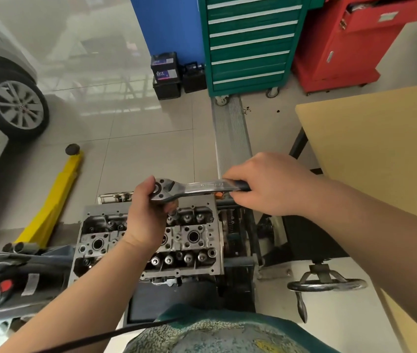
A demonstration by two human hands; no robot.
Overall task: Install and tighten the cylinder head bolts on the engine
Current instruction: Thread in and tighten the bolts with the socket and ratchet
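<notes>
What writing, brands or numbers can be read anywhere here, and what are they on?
None reads clearly.
Ratchet wrench: stamped lettering along the shank, too blurred to read.
Car battery: purple and white label, print too small.
Car wheel: hub emblem, blurred.
Red cabinet: pale label, unreadable.

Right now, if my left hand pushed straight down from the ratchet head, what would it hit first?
Probably the cylinder head directly beneath: the left hand cups the ratchet head over its upper valve row. Depth is unclear.
</notes>
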